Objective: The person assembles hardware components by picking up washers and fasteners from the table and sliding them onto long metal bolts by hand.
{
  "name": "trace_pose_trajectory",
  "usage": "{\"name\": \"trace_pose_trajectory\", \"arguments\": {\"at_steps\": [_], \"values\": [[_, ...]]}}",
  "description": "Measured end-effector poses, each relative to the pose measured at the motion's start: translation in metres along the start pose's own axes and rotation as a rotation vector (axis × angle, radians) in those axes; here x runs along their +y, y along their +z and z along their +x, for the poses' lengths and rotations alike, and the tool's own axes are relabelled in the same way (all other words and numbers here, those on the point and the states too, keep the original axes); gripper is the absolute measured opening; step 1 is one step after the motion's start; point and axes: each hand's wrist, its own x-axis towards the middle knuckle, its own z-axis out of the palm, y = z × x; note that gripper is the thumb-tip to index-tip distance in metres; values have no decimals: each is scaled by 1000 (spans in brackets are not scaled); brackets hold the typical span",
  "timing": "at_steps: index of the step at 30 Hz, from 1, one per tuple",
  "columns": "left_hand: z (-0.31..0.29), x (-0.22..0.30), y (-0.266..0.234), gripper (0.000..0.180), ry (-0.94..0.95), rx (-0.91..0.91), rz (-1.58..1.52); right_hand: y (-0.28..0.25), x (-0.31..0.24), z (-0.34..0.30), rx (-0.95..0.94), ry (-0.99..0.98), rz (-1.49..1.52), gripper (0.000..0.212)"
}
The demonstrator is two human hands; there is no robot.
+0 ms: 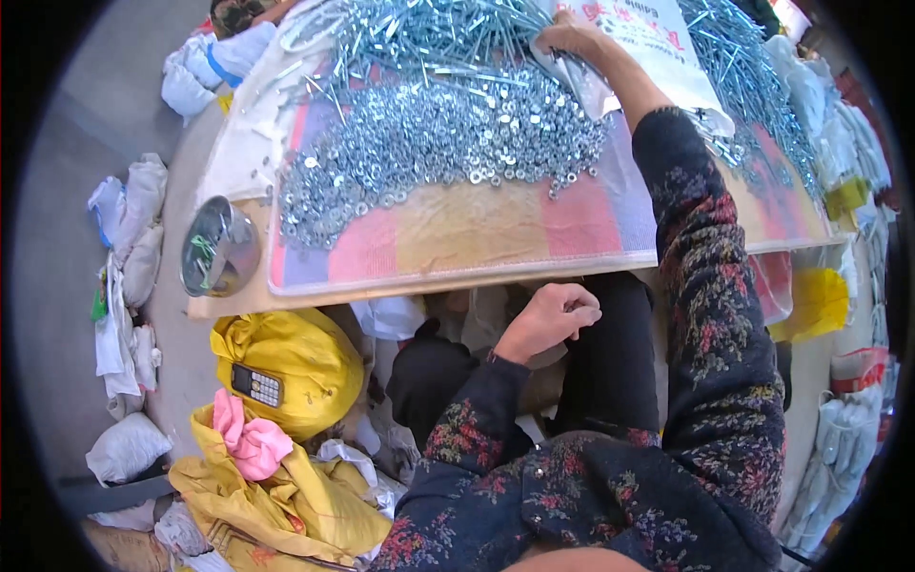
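A broad pile of small silvery nuts and washers [448,138] lies across a striped pink, yellow and violet mat [457,229] on the table. Behind it is a heap of long metal bolts or rods [429,38]. My right hand [572,38] reaches to the far side, closed at the left edge of a white woven sack [643,48] with printing on it. My left hand [551,320] hovers over my lap, in front of the table edge. Its fingers are curled in, and I cannot see whether something small is between them.
A metal bowl [221,250] stands at the table's left corner. Below are a yellow bundle [295,367] with a keypad phone [257,385] on it and a pink cloth [250,437]. More rods [753,86] lie at far right. White sacks [143,229] line the left floor.
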Motion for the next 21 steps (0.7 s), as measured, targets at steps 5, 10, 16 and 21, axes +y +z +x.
{"name": "trace_pose_trajectory", "arguments": {"at_steps": [5, 10, 16, 21], "values": [[-18, 27, 3, 17, -15, 91, -134, -20, 1, -34, 1, 74, 184, 32], [-13, 71, -13, 26, 218, 460, 2, -21, -30, -91, 7, 28, 495, 28], [84, 106, -31, 60, 586, 733, 190, 1, -38, -157, 280, -212, 233, 24], [131, 113, -2, 47, 675, 461, 82, 24, -14, -208, 370, -272, 218, 41]]}}
